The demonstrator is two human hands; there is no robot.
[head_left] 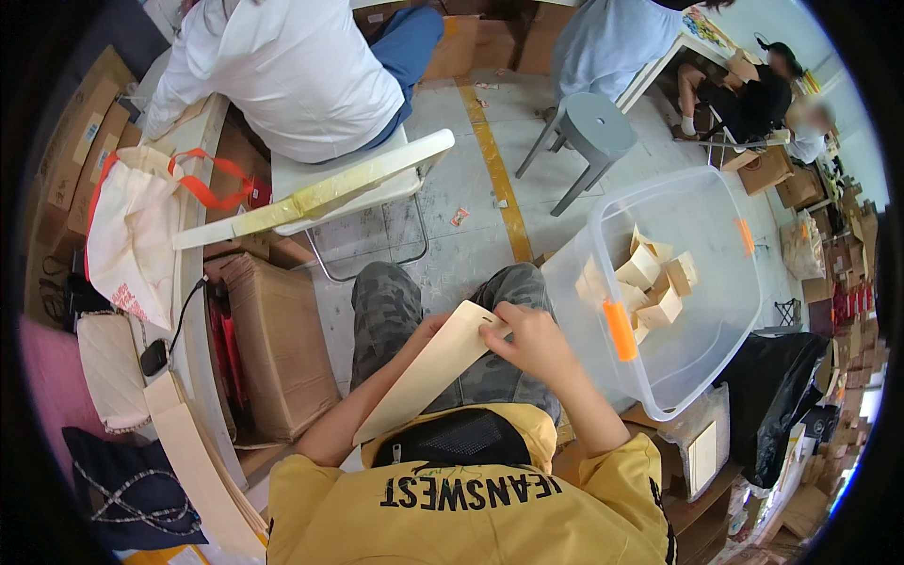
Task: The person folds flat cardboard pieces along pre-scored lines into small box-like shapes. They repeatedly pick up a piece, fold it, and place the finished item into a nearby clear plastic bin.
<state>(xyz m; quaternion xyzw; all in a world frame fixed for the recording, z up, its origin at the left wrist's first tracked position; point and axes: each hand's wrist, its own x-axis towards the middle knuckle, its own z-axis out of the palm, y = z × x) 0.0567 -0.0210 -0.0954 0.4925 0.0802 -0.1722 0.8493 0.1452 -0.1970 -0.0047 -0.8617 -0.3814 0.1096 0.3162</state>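
A long cream cardboard strip [424, 365] slants across my lap, its far end raised between my hands. Near that end is a small dark slot. My right hand [529, 341] pinches the far right corner, thumb on the face and fingers along the edge. Behind the strip's left edge, my left hand [431, 330] holds it from the back, with most of its fingers hidden. To my right stands a clear plastic bin [673, 377] with orange handles. Several folded cream cardboard pieces [659, 282] lie inside it.
Flat cardboard strips [188, 443] lean at my left, near a white quilted bag [108, 367]. A brown carton [282, 348] stands by my left leg. Ahead are a person [301, 75] on a white chair [377, 179] and a grey stool [598, 127]. Black plastic [772, 395] lies right.
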